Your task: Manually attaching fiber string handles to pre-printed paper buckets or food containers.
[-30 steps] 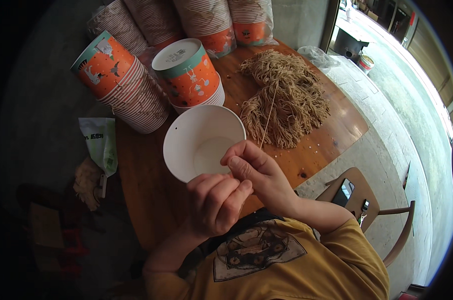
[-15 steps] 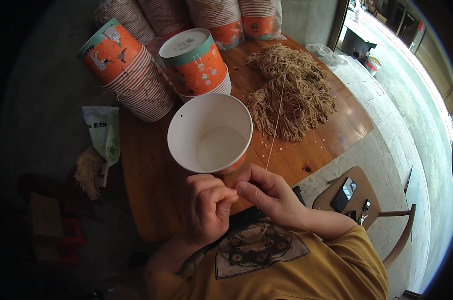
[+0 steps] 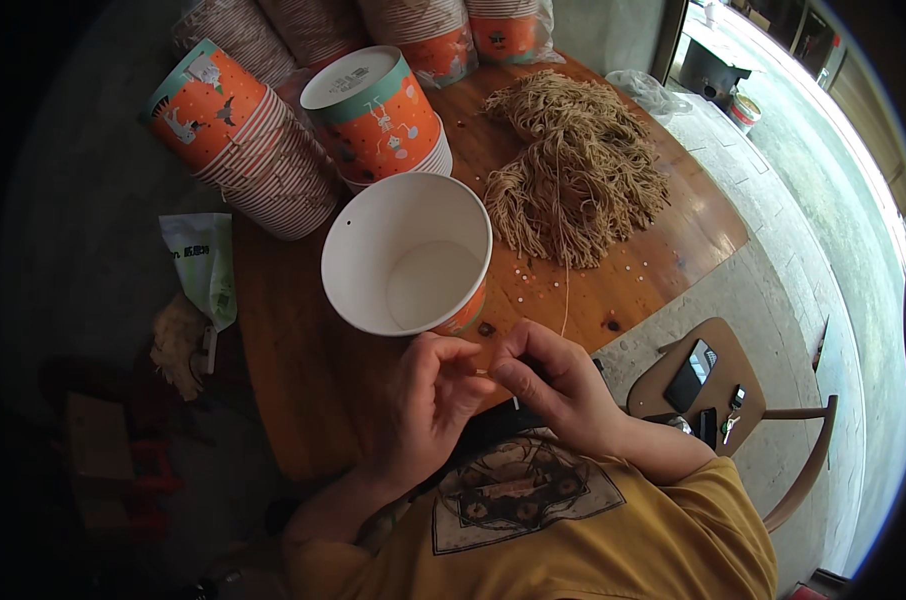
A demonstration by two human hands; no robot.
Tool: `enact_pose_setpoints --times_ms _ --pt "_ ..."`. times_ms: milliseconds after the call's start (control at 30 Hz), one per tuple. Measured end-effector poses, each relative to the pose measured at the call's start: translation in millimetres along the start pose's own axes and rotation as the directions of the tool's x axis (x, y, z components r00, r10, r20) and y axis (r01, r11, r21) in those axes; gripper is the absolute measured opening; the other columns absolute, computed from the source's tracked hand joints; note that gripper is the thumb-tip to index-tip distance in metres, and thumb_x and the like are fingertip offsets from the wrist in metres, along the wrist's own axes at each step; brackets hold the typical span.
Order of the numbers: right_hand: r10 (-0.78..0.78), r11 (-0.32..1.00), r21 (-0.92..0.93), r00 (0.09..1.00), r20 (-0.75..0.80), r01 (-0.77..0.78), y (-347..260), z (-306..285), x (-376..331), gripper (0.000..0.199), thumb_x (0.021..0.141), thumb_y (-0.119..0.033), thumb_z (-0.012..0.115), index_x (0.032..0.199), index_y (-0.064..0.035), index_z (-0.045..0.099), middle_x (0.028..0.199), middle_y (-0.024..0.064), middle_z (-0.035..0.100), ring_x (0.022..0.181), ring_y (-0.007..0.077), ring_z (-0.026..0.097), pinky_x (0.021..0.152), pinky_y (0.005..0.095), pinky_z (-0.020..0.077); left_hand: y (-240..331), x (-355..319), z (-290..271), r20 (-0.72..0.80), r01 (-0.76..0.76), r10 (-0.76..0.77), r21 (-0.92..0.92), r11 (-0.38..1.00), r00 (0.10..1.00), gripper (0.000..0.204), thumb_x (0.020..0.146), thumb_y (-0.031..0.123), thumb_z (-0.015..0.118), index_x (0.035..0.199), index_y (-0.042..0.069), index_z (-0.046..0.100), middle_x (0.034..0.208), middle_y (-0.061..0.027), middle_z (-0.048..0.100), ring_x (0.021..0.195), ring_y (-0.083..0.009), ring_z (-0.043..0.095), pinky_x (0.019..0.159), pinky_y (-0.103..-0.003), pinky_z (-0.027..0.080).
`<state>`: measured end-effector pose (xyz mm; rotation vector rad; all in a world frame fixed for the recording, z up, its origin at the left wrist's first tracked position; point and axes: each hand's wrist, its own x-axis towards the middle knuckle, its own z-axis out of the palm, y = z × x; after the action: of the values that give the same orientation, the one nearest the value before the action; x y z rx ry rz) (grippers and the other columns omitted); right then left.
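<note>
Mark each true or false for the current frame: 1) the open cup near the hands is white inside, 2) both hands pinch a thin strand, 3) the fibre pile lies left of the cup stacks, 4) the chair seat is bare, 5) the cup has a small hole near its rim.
1. True: the open cup is white inside.
2. True: the left hand and right hand meet on a thin strand.
3. False: the fibre pile lies right of the cup stacks.
4. False: the chair seat holds a phone and keys.
5. True: small hole.
</note>
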<state>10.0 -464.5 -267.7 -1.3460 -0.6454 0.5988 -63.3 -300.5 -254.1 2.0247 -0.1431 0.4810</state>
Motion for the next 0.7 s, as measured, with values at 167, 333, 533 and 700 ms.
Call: enact_pose_setpoints --times_ms 167,333,533,700 --pt "-0.045 0.999 -0.008 0.999 -0.02 0.045 -5 1 5 0.011 0.096 -0.013 0.054 0.093 -0.0019 0.054 0.081 -0.0016 0.053 0.075 0.0048 0.045 0.065 0.0217 0.0413 4 3 0 0.045 -0.133 0.129 0.106 0.985 0.991 0.013 0.089 0.003 0.06 0.099 0.001 0.052 0.082 -0.0105 0.053 0.074 -0.0243 0.055 0.067 -0.033 0.046" --pt "0.077 0.974 0.208 0.993 0.092 -0.095 -5 -4 5 0.014 0.095 -0.018 0.058 0.093 -0.0046 0.053 0.085 -0.0057 0.049 0.076 0.0023 0.042 0.066 0.0185 0.0365 9 4 -4 0.092 -0.077 0.069 0.093 0.993 0.993 0.013 0.088 0.0 0.059 0.098 0.001 0.05 0.084 -0.0116 0.052 0.075 -0.0259 0.054 0.067 -0.033 0.046" --pt "0.208 0.878 0.4 0.963 0.171 -0.261 -12 -12 10 0.012 0.092 -0.013 0.061 0.092 -0.0033 0.054 0.081 -0.0056 0.052 0.076 0.0011 0.047 0.068 0.0188 0.0405 10 13 -6 0.145 -0.071 0.061 0.064 0.995 0.988 0.017 0.085 -0.005 0.059 0.098 0.001 0.049 0.087 -0.0115 0.052 0.076 -0.0259 0.054 0.068 -0.033 0.046" --pt "0.09 0.955 0.286 0.995 -0.033 -0.077 3 -9 19 0.01 0.088 -0.01 0.061 0.087 -0.0043 0.053 0.077 -0.0062 0.049 0.07 0.0014 0.044 0.064 0.0182 0.0387 11 30 -11 0.039 -0.136 0.131 0.356 0.924 0.991 0.034 0.075 -0.001 0.069 0.103 0.001 0.05 0.092 -0.0113 0.053 0.084 -0.0279 0.056 0.071 -0.036 0.047"
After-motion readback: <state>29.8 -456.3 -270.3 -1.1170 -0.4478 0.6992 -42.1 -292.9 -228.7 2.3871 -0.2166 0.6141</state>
